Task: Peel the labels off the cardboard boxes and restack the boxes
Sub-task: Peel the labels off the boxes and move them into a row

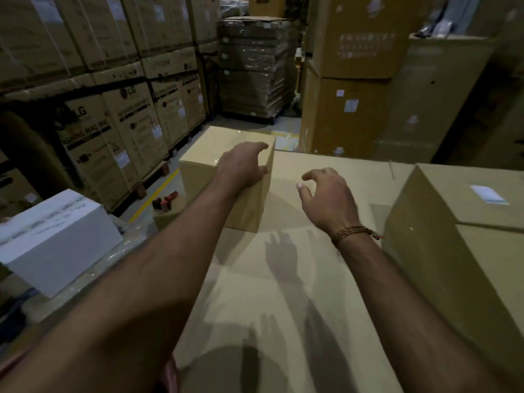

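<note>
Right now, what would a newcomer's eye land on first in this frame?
Two bare forearms reaching forward: the left hand rests on the small cardboard box at centre, the right hand, a beaded bracelet at its wrist, hangs empty beside it. At right, a larger box bears a white label.

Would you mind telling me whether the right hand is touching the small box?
Apart. The head view shows the right hand hovering over the big carton, with bare cardboard visible between it and the small box; only the left hand rests on that box.

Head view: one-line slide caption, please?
Left hand on small cardboard box; right hand hovers empty; labelled box at right.
</note>
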Available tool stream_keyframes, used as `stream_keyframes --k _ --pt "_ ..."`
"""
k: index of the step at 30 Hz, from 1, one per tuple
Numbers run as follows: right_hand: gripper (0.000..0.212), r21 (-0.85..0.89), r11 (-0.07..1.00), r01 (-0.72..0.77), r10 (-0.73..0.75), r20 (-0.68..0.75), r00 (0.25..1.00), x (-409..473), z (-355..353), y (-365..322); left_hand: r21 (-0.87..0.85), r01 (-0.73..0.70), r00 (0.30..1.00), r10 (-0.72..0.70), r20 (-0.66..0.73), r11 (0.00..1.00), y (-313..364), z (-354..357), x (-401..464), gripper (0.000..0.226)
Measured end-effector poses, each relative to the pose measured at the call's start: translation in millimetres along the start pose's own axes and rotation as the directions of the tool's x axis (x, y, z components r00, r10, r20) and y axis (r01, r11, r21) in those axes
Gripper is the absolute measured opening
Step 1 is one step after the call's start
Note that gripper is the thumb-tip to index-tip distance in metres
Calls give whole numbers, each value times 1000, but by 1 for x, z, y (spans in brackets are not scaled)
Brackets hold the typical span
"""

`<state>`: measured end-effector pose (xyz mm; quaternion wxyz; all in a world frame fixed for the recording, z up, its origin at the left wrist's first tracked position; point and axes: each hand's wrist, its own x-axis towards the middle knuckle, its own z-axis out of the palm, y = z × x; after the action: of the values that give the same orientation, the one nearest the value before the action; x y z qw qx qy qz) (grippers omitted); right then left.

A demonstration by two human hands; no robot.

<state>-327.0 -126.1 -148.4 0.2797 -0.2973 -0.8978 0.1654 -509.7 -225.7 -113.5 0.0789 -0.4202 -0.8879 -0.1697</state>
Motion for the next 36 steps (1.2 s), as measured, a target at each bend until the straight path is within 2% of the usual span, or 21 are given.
stream_keyframes --k 3,5,8,13,20,23,30,36 --pt "31 -53 999 5 -8 -60 998 -43 -41 21 -304 38 998 -49 -29 952 52 17 -31 40" --pt "30 -14 1000 -24 22 -86 996 -72 -67 38 -422 23 999 -41 -35 906 88 32 -58 33" --pt "28 58 995 -79 86 -144 986 -117 -101 67 -559 25 997 -65 -52 829 135 58 -102 27" --pt "24 182 977 -108 138 -163 977 -180 -164 121 -664 96 989 -149 -24 742 199 93 -176 24" --pt "28 147 989 -28 49 -140 989 -227 -250 201 -735 71 952 -265 -151 675 316 80 -233 28" --pt "29 116 993 -36 53 -149 987 -246 -284 239 -723 10 953 -226 -203 691 369 71 -247 32" --pt "31 43 992 -115 121 -190 974 -279 -352 306 -625 -55 973 -99 -209 779 450 70 -270 42" --pt "29 -9 982 -187 177 -273 945 -292 -392 349 -611 -148 977 19 -213 778 500 68 -258 42"
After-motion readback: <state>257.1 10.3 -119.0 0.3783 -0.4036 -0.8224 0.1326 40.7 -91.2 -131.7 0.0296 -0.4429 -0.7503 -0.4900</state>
